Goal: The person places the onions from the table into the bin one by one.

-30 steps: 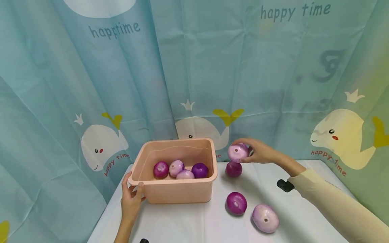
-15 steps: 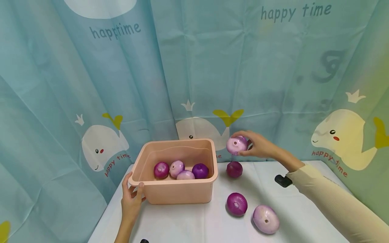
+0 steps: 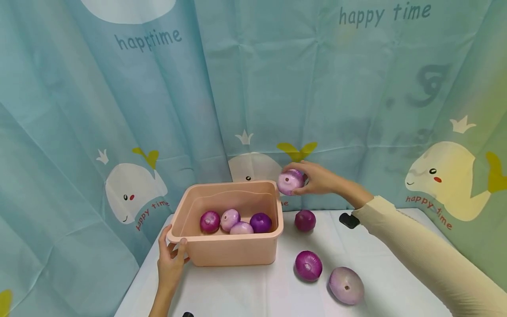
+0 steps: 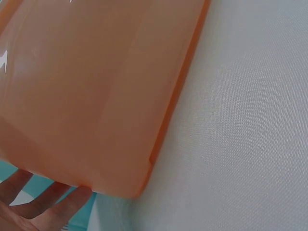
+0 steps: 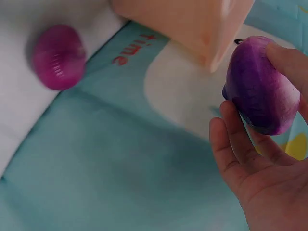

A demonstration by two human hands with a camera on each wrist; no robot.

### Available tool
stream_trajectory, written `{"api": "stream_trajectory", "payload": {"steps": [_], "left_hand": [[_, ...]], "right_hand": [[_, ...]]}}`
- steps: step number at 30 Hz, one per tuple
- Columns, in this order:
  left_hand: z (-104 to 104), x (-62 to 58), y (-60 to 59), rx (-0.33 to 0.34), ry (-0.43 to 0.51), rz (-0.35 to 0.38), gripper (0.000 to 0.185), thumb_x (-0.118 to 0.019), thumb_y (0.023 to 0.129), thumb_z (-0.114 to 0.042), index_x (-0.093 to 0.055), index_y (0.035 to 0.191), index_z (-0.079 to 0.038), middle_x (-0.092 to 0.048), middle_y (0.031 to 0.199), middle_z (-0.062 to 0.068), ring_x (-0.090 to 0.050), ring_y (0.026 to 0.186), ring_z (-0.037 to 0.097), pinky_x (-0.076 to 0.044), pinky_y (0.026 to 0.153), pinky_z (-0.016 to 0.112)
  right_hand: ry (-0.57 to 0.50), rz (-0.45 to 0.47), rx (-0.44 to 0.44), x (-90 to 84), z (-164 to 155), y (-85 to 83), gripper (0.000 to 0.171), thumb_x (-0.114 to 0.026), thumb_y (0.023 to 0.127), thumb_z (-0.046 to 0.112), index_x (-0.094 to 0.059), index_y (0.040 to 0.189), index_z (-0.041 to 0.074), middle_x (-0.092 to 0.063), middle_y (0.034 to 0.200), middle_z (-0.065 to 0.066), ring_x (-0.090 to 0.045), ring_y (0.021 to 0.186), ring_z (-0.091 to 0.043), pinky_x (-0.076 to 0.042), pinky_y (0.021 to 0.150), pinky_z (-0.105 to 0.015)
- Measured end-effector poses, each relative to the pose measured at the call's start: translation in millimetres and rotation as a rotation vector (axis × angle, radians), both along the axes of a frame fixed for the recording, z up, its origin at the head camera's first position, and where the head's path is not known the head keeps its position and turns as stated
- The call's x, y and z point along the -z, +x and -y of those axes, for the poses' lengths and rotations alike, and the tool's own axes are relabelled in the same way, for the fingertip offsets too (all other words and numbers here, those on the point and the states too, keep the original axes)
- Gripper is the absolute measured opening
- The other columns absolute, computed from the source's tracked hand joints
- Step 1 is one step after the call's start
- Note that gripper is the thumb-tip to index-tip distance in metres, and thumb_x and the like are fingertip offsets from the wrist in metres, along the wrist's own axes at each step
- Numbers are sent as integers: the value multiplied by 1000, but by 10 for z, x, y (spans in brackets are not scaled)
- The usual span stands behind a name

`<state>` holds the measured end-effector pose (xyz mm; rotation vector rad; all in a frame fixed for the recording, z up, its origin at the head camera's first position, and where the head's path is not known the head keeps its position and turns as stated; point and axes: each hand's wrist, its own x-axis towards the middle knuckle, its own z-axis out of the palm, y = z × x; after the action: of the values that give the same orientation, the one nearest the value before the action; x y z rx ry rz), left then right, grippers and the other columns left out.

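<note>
From the head view, the right hand [image 3: 317,179] holds a pale purple onion [image 3: 290,182] in curled fingers, in the air just beside the far right corner of the pink tub [image 3: 231,251], while the left hand [image 3: 171,259] clasps the tub's near left corner, thumb over the rim; four onions lie inside the tub, well below the held one. The left wrist view shows the tub's wall [image 4: 91,96] with fingertips [image 4: 57,199] under its edge. In the right wrist view, fingers [image 5: 236,144] and thumb cup the onion [image 5: 262,86], a dark onion [image 5: 58,57] lying well apart on the table.

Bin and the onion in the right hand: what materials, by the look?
Bin: likely moulded plastic, peach, smooth, slightly glossy with rounded rim. Held onion: pale purple with fine ribbing and a stem dimple; real or plastic replica, cannot tell.
</note>
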<state>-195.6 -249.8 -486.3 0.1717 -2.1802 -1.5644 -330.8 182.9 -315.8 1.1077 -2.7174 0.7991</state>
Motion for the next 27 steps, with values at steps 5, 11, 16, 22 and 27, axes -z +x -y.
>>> {"api": "stream_trajectory", "payload": {"steps": [5,11,16,22,27], "left_hand": [[11,14,5,6,5,1,68,-57,106,-28,-19,163,-26,-45,152,28,-62,113,49,-63,71,43],[12,34,1,-6,1,19,67,-57,106,-31,-20,162,-29,-47,151,26,-64,110,43,-63,72,42],[21,31,-5,-12,-14,10,66,-57,106,-32,-22,162,-30,-49,150,25,-65,106,34,-63,72,41],[27,22,-4,15,-4,-7,67,-57,106,-27,-20,162,-28,-47,151,26,-64,110,42,-63,73,43],[37,6,0,18,-6,-8,68,-58,106,-26,-21,163,-28,-48,150,26,-67,102,21,-63,74,45]], "right_hand": [[51,-2,-56,-90,333,-43,62,-90,80,24,-63,135,18,-63,118,-8,-57,105,-25,-57,88,-43],[89,7,-133,-115,699,-105,60,-88,81,21,-63,135,17,-64,126,-7,-56,115,-26,-53,98,-44],[103,-19,-190,-105,939,-173,57,-87,80,20,-63,132,15,-65,127,-6,-57,116,-25,-50,101,-42],[113,-56,-238,-77,1161,-236,57,-89,78,26,-66,129,14,-68,119,-4,-60,107,-21,-50,97,-36],[118,-51,-259,-23,1316,-295,48,-87,81,27,-68,122,14,-68,111,0,-60,102,-18,-50,93,-33]]}}
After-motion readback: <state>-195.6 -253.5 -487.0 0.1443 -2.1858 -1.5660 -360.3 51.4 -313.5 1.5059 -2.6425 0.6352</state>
